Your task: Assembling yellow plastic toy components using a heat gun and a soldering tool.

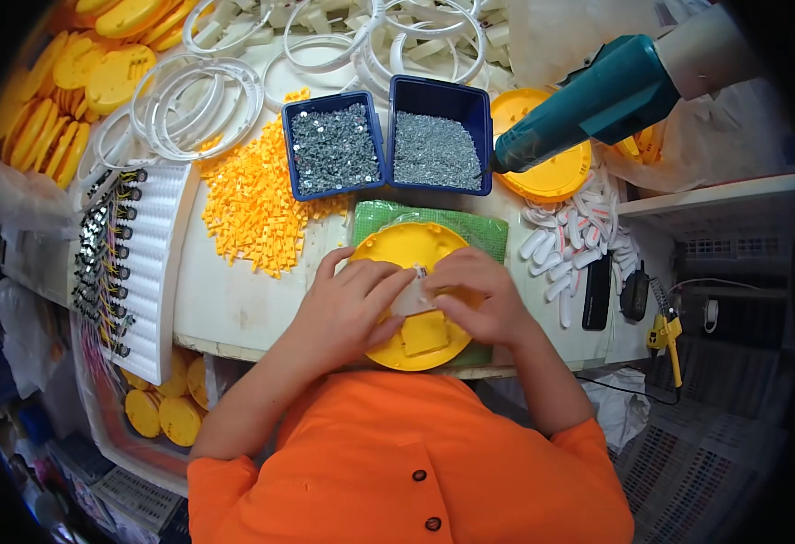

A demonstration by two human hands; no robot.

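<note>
At the centre of the frame, a yellow shell (413, 239) lies over a green pad (495, 228) on the tabletop (234, 313); the left hand (343, 304) and right hand (481, 295) come close together on a pale piece (410, 300) inside it, but whether they pinch or press it cannot be told. The work looks partway; the piece sits within the shell, whose inside is uncovered; printing on packages (139, 494) at lower left is illegible, and no brand can be read.
</note>
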